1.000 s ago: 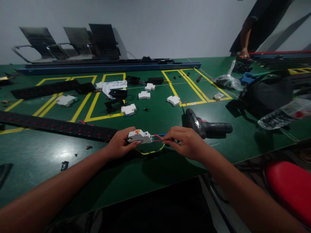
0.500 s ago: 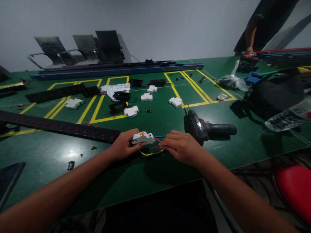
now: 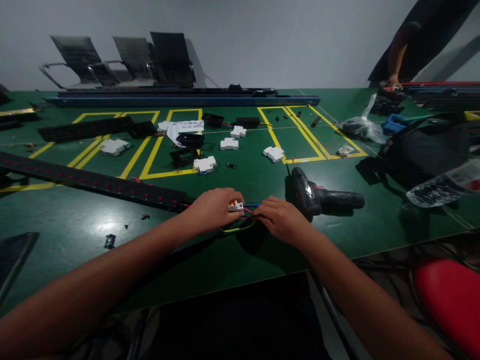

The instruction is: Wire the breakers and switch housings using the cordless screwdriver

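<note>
My left hand is closed around a white circuit breaker with an orange switch, covering most of its body. Just to its right, my right hand pinches thin wires at its fingertips. A red wire and a blue wire run between the breaker and those fingers, and a yellow-green wire loops below. Which wires the fingertips grip is partly hidden. A long black socket strip with red marks ends beside my left hand. A black cordless screwdriver lies right of my right hand.
Several white breakers and black housings lie across the green table. Blue metal rails run along the back. A backpack and a plastic bottle stand right. Another person's hand is at the far right.
My left hand has shifted right and rolled over the breaker, hiding more of it. The breaker is nearer my right hand, which still pinches the wires. The view has tilted slightly.
</note>
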`<state>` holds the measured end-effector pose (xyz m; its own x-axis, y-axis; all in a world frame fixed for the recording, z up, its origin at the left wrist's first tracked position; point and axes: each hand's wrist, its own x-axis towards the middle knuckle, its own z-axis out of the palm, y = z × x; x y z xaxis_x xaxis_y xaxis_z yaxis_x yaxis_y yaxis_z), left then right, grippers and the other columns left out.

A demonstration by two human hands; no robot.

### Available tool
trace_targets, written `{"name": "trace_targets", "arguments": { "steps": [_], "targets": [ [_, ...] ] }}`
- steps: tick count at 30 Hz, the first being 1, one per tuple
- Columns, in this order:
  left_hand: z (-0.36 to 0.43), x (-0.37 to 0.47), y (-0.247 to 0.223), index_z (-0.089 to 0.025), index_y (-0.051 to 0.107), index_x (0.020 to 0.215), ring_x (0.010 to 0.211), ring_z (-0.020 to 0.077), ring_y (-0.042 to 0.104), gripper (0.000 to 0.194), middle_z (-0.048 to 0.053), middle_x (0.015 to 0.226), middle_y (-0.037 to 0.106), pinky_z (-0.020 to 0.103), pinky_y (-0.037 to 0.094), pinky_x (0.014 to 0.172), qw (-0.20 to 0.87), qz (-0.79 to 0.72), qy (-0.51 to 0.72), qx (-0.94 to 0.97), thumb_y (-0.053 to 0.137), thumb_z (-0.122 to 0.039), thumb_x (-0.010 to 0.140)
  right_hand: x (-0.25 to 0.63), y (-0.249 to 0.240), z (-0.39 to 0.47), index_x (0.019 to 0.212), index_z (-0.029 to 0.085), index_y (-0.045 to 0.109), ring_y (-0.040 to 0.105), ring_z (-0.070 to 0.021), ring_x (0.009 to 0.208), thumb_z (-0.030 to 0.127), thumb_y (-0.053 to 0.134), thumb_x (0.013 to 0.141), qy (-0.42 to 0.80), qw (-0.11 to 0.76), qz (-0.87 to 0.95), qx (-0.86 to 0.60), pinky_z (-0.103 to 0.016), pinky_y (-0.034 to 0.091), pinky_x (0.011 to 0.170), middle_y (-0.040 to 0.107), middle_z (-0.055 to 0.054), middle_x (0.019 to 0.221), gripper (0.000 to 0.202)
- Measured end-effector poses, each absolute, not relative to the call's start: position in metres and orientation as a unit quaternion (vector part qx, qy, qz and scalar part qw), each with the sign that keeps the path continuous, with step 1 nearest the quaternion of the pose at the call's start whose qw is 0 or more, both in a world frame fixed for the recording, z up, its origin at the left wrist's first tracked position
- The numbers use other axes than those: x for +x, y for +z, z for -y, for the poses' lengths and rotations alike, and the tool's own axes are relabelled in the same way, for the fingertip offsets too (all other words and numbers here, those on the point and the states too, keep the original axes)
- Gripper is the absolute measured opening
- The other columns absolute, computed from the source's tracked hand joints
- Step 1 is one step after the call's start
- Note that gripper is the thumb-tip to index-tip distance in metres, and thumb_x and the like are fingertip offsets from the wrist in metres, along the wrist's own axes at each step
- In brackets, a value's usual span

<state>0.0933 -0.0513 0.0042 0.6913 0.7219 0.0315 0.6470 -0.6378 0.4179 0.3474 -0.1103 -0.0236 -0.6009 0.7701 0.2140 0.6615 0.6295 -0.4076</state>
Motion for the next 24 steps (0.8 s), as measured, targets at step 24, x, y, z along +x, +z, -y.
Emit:
{"name": "trace_targets", "arguments": {
  "steps": [24],
  "targets": [
    [0.056,0.109,-0.014,-0.018,0.075,0.087,0.078,0.0224,0.062,0.020,0.010,0.092,0.072,0.034,0.036,0.064,0.161,-0.400,0.133,0.892,0.061,-0.032,0.091,0.502,0.007,0.114,0.160,0.015,0.041,0.056,-0.0372,0.133,0.023,0.061,0.082,0.014,-0.027,0.775,-0.631,-0.057,0.041,0.118,0.060,-0.018,0.144,0.080]
  ]
}}
